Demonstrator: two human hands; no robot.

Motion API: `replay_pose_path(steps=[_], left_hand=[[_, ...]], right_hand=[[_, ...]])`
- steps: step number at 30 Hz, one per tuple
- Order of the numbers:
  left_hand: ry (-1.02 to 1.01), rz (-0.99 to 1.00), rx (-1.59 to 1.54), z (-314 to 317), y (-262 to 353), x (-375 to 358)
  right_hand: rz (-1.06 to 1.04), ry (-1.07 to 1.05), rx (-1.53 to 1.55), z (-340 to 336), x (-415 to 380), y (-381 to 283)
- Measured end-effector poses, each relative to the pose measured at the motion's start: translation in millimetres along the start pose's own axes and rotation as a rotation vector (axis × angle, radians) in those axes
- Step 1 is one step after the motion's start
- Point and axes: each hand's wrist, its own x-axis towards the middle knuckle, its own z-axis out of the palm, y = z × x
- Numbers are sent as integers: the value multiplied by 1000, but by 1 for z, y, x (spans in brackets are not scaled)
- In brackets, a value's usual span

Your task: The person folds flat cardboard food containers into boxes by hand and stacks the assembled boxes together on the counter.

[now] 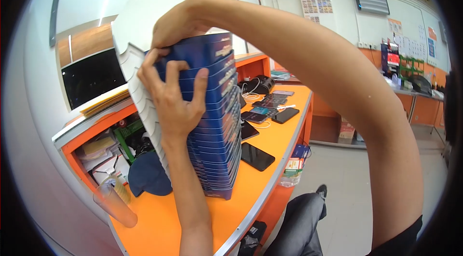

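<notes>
A tall stack of nested blue boxes or trays (212, 126) with printed sides stands on the orange counter (164, 229). White flaps (140, 77) run down its left side. My left hand (176, 97) lies against the upper part of the stack, fingers spread over the blue side near the flaps. Bent over the top, my right hand (176, 22) touches the upper left corner of the stack, beside a raised white panel (135, 15). Its fingertips are largely hidden, so what they hold cannot be made out.
Several phones, one a black phone (258, 156), lie on the counter right of the stack, with white cables (251, 95) behind. At the left are a dark blue cap (148, 174), a clear tube (115, 206) and a shelf of papers. A dark screen (94, 77) stands behind.
</notes>
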Motion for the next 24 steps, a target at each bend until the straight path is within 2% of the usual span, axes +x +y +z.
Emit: replay_pose_path(steps=[4, 7, 10, 13, 14, 18, 21, 24], left_hand=[[39, -7, -138, 4, 0, 0], [-62, 57, 39, -2, -2, 2], [-31, 69, 23, 1, -2, 0], [-15, 44, -1, 1, 3, 2], [-12, 49, 4, 1, 3, 1], [0, 38, 13, 2, 2, 0], [9, 22, 8, 4, 2, 0], [43, 41, -1, 5, 0, 0]], right_hand=[[-96, 95, 178, -6, -18, 21], [-220, 177, 289, -9, -28, 38], [-345, 319, 228, -15, -52, 74], [-365, 239, 210, -13, -70, 99], [-357, 299, 205, -6, -70, 100], [-397, 272, 200, 12, -68, 91], [-350, 378, 207, 23, -80, 69], [-386, 370, 226, 26, -76, 64]])
